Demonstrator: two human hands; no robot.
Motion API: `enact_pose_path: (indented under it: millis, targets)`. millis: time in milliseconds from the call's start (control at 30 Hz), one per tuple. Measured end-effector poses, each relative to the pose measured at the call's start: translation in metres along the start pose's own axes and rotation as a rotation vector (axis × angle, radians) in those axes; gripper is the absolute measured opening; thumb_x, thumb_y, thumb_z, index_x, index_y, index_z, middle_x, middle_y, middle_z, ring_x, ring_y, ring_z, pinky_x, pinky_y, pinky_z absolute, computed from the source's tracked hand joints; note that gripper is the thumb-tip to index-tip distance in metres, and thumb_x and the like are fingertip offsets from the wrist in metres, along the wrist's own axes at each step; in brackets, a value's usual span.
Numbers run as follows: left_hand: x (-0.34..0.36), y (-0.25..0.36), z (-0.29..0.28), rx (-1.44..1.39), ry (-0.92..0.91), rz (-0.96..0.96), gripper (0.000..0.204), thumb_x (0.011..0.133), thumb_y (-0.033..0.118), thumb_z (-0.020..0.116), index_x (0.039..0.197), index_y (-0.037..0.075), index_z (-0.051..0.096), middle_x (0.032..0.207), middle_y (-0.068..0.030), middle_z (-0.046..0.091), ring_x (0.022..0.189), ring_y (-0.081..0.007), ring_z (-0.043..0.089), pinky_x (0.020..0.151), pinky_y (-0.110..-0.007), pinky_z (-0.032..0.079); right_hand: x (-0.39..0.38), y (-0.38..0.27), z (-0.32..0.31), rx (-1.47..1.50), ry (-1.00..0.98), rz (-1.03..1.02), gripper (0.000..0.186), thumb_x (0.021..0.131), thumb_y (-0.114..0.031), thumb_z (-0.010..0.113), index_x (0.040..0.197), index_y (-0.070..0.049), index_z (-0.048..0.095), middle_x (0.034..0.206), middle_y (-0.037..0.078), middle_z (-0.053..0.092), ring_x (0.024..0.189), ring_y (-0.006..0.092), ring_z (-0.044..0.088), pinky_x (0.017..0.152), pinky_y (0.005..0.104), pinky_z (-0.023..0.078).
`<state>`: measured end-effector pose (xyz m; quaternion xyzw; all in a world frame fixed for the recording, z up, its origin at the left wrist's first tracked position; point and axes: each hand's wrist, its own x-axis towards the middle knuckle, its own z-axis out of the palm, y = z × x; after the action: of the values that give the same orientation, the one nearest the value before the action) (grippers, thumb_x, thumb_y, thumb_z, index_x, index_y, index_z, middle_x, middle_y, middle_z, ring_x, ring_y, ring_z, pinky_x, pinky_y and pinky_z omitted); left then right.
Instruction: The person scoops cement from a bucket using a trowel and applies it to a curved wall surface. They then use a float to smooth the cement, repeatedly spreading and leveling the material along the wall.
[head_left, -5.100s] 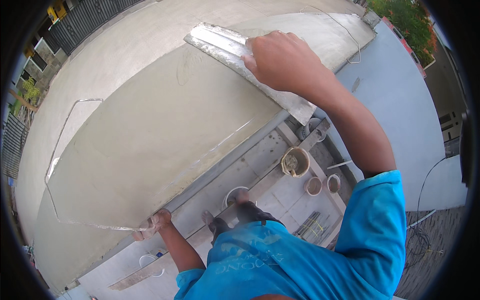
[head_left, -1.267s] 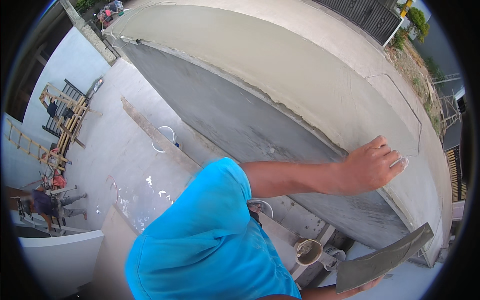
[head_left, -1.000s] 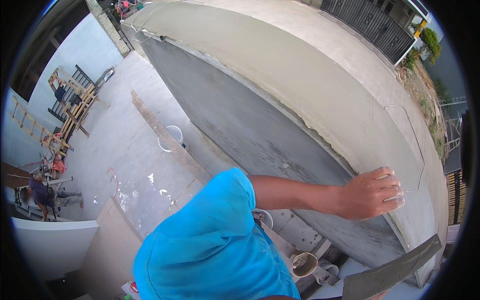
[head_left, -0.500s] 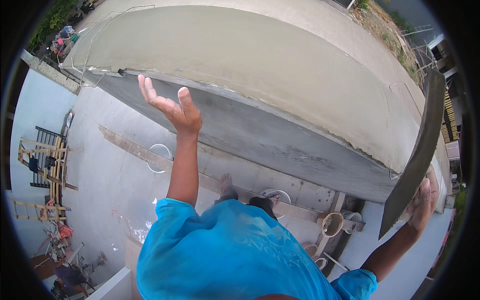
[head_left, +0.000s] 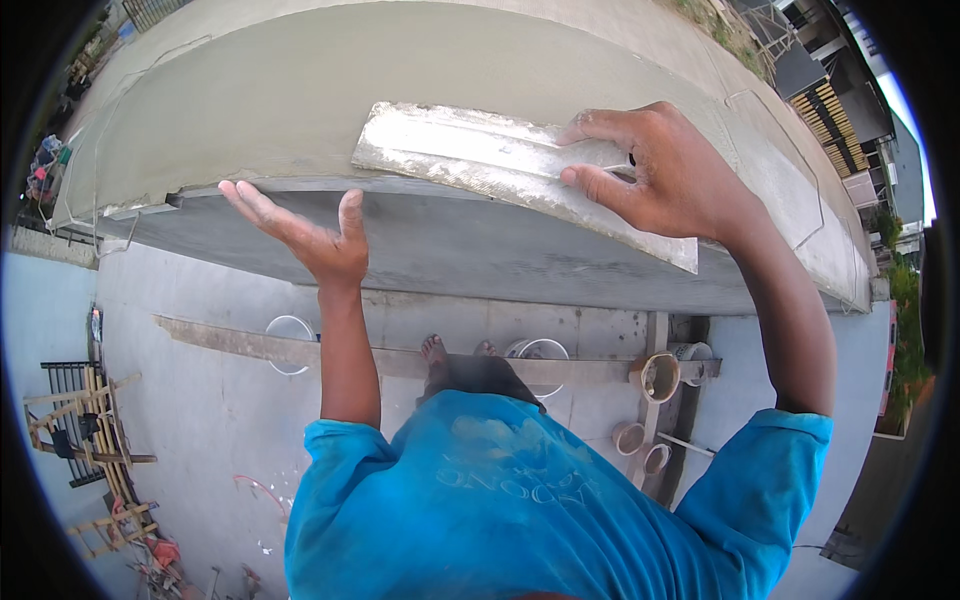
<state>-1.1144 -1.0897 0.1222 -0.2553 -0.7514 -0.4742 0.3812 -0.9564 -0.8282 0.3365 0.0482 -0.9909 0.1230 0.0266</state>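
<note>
A long, pale plastering float point(head_left: 455, 140) lies against the smooth grey-green plaster point(head_left: 260, 95) along the upper edge of a wall. My right hand point(head_left: 680, 175) grips it near its right end, thumb and fingers around the handle, which is mostly hidden. The float's near edge overhangs the plaster's lip. My left hand point(head_left: 335, 245), dusted white at the fingertips, is held up with fingers stretched out and thumb apart, holding nothing. Its fingertips are at the lip, left of the float; whether they touch it I cannot tell.
Below the wall's grey face point(head_left: 480, 240), my bare feet stand by a narrow plank point(head_left: 230, 342). Round-rimmed buckets sit around it, one a tan bucket point(head_left: 655, 378) at the right. Bent wires point(head_left: 120, 240) stick out at the wall's left end. Wooden ladders point(head_left: 110, 440) stand far left.
My right hand has swung the float from the far right, where it stood on edge, inward onto the plaster. My left hand stays open and appears slightly lower and farther left as the view turned.
</note>
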Motion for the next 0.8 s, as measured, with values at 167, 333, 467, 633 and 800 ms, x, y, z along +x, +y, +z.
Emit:
enact_pose_path:
  millis: [167, 333, 467, 633, 800]
  targets:
    - [0.002, -0.003, -0.004, 0.006, 0.002, -0.046, 0.114, 0.089, 0.051, 0.074, 0.16, -0.002, 0.002, 0.166, -0.0291, -0.003, 0.156, -0.0438, -0.001, 0.123, -0.06, 0.012, -0.023, -0.022, 0.006, 0.082, -0.13, -0.074, 0.036, 0.092, -0.032, 0.068, 0.108, 0.0, 0.074, 0.091, 0.023, 0.074, 0.08, 0.0376, 0.072, 0.08, 0.0421, 0.057]
    - [0.0, -0.011, -0.016, 0.099, -0.022, -0.03, 0.107, 0.09, 0.05, 0.074, 0.16, 0.004, 0.008, 0.165, -0.0259, 0.004, 0.156, -0.0421, 0.004, 0.124, -0.06, 0.015, -0.06, -0.007, -0.031, 0.267, 0.02, -0.015, 0.04, 0.098, -0.036, 0.066, 0.11, 0.001, 0.072, 0.081, 0.011, 0.071, 0.058, 0.0187, 0.064, 0.059, 0.0315, 0.053]
    - [0.008, -0.023, -0.016, 0.157, 0.006, 0.057, 0.098, 0.092, 0.052, 0.07, 0.156, 0.003, 0.015, 0.162, -0.0259, 0.012, 0.154, -0.0415, 0.012, 0.122, -0.062, 0.017, -0.108, 0.051, -0.079, 0.373, 0.238, 0.687, 0.048, 0.103, -0.052, 0.056, 0.09, -0.007, 0.062, 0.064, -0.006, 0.046, 0.044, -0.0026, 0.04, 0.035, 0.0155, 0.03]
    - [0.009, -0.066, -0.001, 0.179, 0.079, 0.214, 0.091, 0.098, 0.054, 0.061, 0.154, -0.001, 0.014, 0.16, -0.0244, 0.009, 0.151, -0.0407, 0.014, 0.12, -0.06, 0.021, -0.13, 0.102, -0.072, 0.372, 0.314, 1.135, 0.041, 0.099, -0.036, 0.057, 0.109, 0.003, 0.067, 0.064, -0.002, 0.04, 0.047, 0.0075, 0.039, 0.044, 0.0271, 0.03]
    - [0.012, -0.1, 0.018, 0.109, 0.151, 0.344, 0.085, 0.102, 0.049, 0.054, 0.154, -0.002, 0.01, 0.159, -0.0218, 0.002, 0.15, -0.0403, 0.011, 0.12, -0.058, 0.024, -0.145, 0.143, -0.055, 0.24, 0.347, 1.238, 0.048, 0.099, -0.041, 0.059, 0.109, 0.005, 0.066, 0.065, -0.002, 0.042, 0.044, 0.0066, 0.039, 0.038, 0.0266, 0.034]
